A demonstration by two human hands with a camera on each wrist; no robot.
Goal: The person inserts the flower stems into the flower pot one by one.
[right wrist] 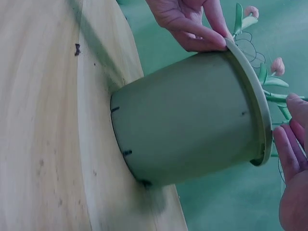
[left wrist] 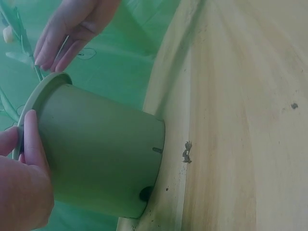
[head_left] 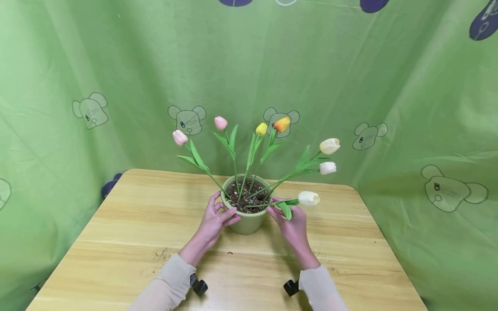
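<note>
A light green flower pot (head_left: 246,224) full of dark soil (head_left: 254,199) stands on the wooden table. My left hand (head_left: 213,219) grips its rim from the left, with the thumb along the edge and a finger against the outer wall in the left wrist view. At the right side of the rim, my right hand (head_left: 292,222) pinches the stem of a white tulip (head_left: 308,198), which leans low over the edge to the right. Two pink tulips (head_left: 180,137), a yellow tulip (head_left: 261,128), an orange tulip (head_left: 282,124) and two more pale tulips (head_left: 329,146) fan out from the soil.
Crumbs of soil (left wrist: 186,153) lie scattered on the wooden table (head_left: 136,216). A green curtain (head_left: 241,65) with bear prints hangs behind the table and along both sides. Black wrist cameras (head_left: 199,287) are strapped at both sleeves.
</note>
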